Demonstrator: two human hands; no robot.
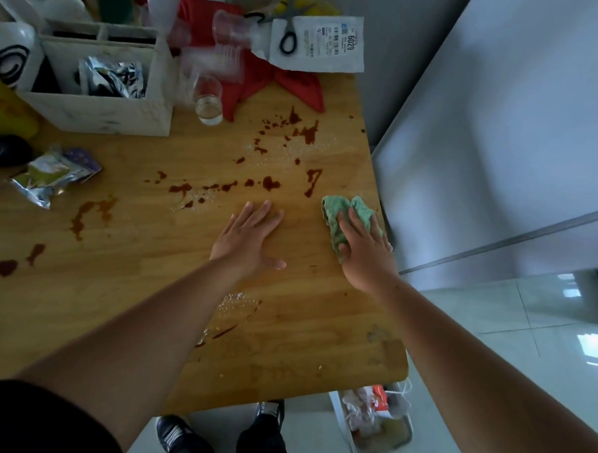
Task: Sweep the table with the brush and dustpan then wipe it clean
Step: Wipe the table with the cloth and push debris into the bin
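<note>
**Cloth at the right edge, stains ahead**

The right hand (363,251) lies flat on a crumpled green cloth (336,212), fingers straight and pressing it onto the tabletop (138,267) close to the right edge. The left hand (248,235) rests beside it, palm down and fingers spread wide on bare wood, holding nothing.

Just beyond both hands, red-brown stains (271,183) are spattered across the middle of the tabletop, with more smears out to the left. White grains (234,299) lie between the forearms, next to a thin red streak.

Further back, a glass (208,100) stands upright near a white box (104,111) with foil packs inside. A red fabric (301,85) lies past the stains, under stacked clear cups (228,41) lying on their sides and a white pouch (331,47) with scissors (287,31) on it. A foil packet (53,172) lies at the left. On the floor by the near right corner sits a bin (375,425) with rubbish in it.
</note>
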